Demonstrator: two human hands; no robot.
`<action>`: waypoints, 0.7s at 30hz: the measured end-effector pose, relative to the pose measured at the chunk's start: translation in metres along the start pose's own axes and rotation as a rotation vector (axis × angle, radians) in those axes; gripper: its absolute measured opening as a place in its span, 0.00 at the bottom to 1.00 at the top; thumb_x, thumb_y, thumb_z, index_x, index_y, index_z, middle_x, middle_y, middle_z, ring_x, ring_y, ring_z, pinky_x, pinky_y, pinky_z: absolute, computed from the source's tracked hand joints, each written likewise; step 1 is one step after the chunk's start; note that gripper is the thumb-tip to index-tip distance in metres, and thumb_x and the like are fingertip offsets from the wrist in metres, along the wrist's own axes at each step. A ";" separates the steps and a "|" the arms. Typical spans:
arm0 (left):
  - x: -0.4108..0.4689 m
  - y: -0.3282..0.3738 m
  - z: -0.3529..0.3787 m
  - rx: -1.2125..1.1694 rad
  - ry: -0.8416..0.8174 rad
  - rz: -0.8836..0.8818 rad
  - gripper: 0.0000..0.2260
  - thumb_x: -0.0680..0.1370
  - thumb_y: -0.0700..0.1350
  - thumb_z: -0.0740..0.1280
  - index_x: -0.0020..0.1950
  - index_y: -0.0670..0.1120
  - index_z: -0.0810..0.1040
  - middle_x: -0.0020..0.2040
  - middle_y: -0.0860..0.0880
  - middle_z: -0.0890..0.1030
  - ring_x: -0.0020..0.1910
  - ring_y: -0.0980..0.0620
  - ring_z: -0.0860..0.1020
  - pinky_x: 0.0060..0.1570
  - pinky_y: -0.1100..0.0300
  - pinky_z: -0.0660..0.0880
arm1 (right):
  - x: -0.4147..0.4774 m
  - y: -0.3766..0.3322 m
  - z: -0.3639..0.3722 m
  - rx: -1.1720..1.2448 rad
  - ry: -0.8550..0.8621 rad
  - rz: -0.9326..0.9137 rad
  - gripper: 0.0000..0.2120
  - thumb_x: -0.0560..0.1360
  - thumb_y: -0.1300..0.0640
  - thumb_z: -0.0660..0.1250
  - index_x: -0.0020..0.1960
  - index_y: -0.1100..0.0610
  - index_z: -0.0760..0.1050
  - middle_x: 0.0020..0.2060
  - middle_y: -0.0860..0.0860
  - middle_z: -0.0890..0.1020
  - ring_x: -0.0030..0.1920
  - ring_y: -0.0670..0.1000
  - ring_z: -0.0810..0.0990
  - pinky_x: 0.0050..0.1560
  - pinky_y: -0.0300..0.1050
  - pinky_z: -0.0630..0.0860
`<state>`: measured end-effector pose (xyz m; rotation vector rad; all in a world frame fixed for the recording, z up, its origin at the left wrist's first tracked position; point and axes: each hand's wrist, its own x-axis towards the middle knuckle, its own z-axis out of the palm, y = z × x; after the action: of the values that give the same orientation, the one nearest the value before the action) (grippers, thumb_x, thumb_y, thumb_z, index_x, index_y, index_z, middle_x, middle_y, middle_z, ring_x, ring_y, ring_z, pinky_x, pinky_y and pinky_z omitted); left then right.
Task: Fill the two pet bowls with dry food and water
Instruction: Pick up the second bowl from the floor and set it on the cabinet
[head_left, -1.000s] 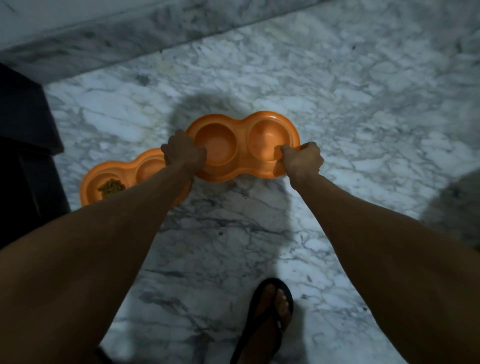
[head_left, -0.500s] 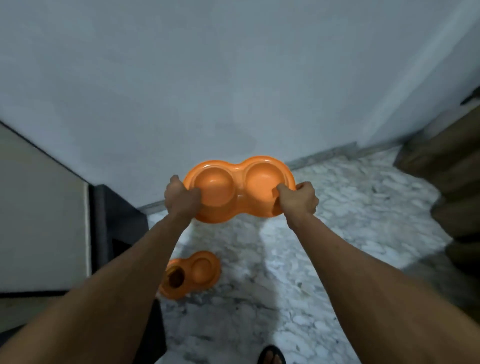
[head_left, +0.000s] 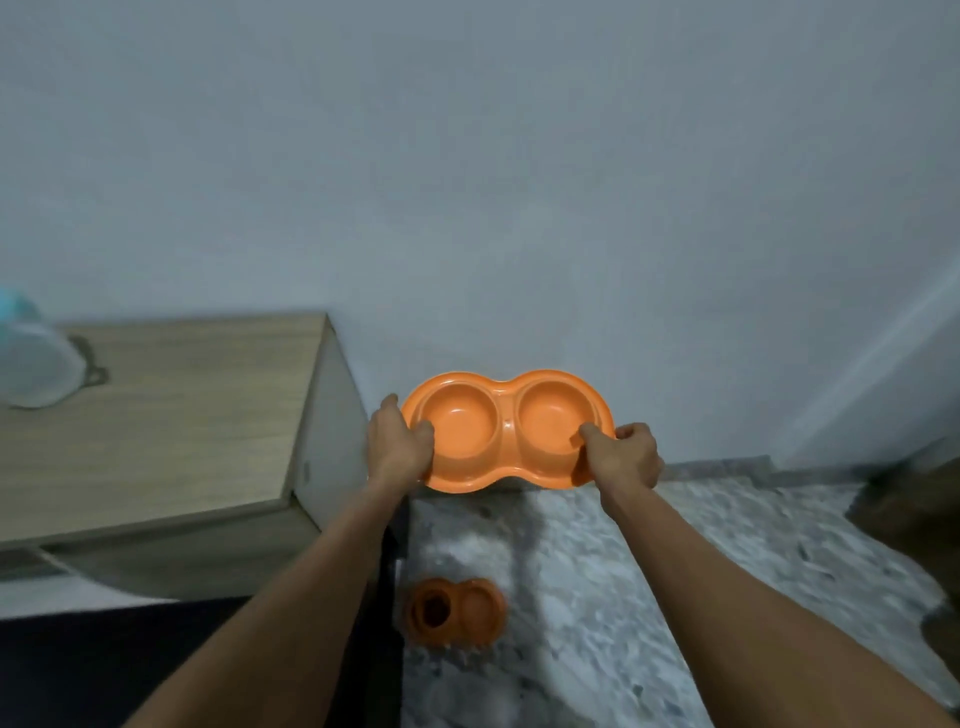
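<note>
Double pet bowl: you have the orange twin-well feeder up in the air in front of the wall, well above the floor, both wells facing up and both empty.
Left grip: your left hand is clamped on the left end, thumb over the rim into the well, fingers hidden under the base.
Right grip: your right hand pinches the right end the same way, thumb on the rim, fingers curled beneath.
Why held so: a hand at each end keeps the long tray level, which will matter more once one well carries water; empty, it should be light and stiff.
Step in hand: likely carrying it off to be filled; no food or water is in it yet, so the task is at its start.
Worktop: the wooden cabinet top sits just left of your left hand, a likely place to set the tray down.
On the worktop: a pale, blurred container at the far left edge; I cannot tell what it is.
Second feeder: another orange twin bowl lies on the marble floor below, something dark in its left well.
In the way: nothing between tray and worktop; mind the cabinet corner.
</note>
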<state>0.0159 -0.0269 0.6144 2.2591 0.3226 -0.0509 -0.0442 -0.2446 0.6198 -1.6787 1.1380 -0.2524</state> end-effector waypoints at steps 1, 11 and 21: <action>-0.002 -0.005 -0.020 0.003 0.020 0.004 0.27 0.76 0.43 0.66 0.73 0.39 0.65 0.66 0.38 0.75 0.66 0.38 0.72 0.64 0.48 0.68 | -0.017 -0.007 0.004 -0.003 -0.010 -0.014 0.21 0.69 0.50 0.74 0.57 0.58 0.73 0.49 0.55 0.75 0.49 0.58 0.74 0.53 0.54 0.77; -0.016 -0.117 -0.231 -0.080 0.138 -0.095 0.27 0.76 0.45 0.67 0.74 0.41 0.66 0.68 0.39 0.74 0.69 0.39 0.70 0.67 0.48 0.68 | -0.216 -0.045 0.097 -0.011 -0.129 -0.132 0.20 0.68 0.49 0.74 0.53 0.58 0.72 0.48 0.56 0.78 0.49 0.60 0.77 0.53 0.55 0.78; -0.018 -0.243 -0.418 -0.105 0.320 -0.228 0.26 0.75 0.44 0.69 0.72 0.39 0.69 0.68 0.38 0.74 0.69 0.39 0.71 0.67 0.49 0.67 | -0.394 -0.056 0.224 -0.081 -0.326 -0.198 0.23 0.68 0.46 0.74 0.56 0.57 0.72 0.55 0.58 0.79 0.55 0.62 0.78 0.57 0.58 0.78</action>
<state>-0.0910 0.4356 0.7086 2.1143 0.7347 0.2059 -0.0764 0.2024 0.7059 -1.8276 0.7501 -0.0517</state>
